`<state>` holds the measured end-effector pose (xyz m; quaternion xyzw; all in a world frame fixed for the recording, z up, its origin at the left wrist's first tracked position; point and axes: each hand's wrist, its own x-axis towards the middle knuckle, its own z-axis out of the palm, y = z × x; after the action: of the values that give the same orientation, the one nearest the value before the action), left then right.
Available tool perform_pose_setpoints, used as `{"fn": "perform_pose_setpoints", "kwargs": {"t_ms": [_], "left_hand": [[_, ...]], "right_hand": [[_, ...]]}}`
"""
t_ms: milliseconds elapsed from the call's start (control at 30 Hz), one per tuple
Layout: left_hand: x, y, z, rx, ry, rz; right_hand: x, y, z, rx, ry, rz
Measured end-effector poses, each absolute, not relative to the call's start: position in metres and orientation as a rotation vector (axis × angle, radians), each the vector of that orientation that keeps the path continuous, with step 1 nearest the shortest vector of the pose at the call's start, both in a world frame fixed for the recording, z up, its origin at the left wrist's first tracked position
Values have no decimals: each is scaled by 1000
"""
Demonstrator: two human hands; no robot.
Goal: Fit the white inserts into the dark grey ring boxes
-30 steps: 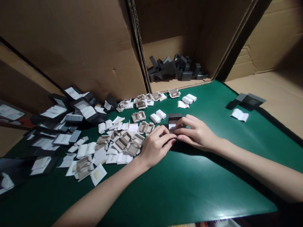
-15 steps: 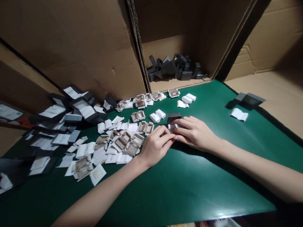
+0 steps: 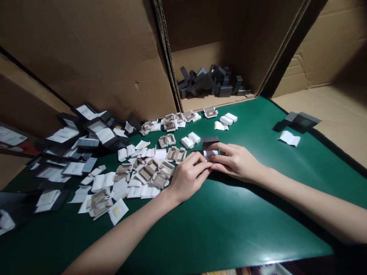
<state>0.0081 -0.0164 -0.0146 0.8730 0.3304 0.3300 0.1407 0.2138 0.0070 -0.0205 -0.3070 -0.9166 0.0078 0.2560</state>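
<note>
Between my hands, on the green table point(image 3: 229, 233), is a small black box point(image 3: 210, 141) with its far part standing up. A white paper piece point(image 3: 210, 154) shows in its near part. My left hand point(image 3: 190, 175) curls its fingers at the box's left and near edge. My right hand point(image 3: 236, 160) grips from the right, with its index finger stretched across the box and its thumb by the left fingertips. My fingers hide much of the box's near part.
Left of my hands lie many white paper slips and grey-white card inserts point(image 3: 147, 172). Open black boxes point(image 3: 86, 130) are heaped farther left. Closed black boxes point(image 3: 212, 84) fill the floor of a cardboard carton point(image 3: 218, 49) behind. At right are an open black box point(image 3: 304, 122) and a slip point(image 3: 289, 138).
My right fingers have shifted very slightly, and a little more of the white piece shows. Everything else has stayed in place.
</note>
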Motion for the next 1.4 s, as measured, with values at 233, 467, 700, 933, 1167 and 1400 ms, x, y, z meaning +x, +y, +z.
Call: {"fn": "perform_pose_setpoints", "kwargs": {"t_ms": [233,467,700,933,1167,1400], "left_hand": [[9,-17,-13,2512,970,943],[8,-17,-14,2516,975,950],[8,-17,-16,2538,976,965],[8,-16,-17,2529,962,986],[7,-17,-14,2587,1024,960],[10,-23,-11,2882,1186,765]], "right_hand": [[214,8,-21,-821,-2491,121],[213,8,-20,-801,-2519,157],[213,8,-21,-800,-2533,187],[214,10,-22,-781,-2523,244],[213,12,-23,-754,-2514,244],[211,13,-22,-730,-2489,264]]}}
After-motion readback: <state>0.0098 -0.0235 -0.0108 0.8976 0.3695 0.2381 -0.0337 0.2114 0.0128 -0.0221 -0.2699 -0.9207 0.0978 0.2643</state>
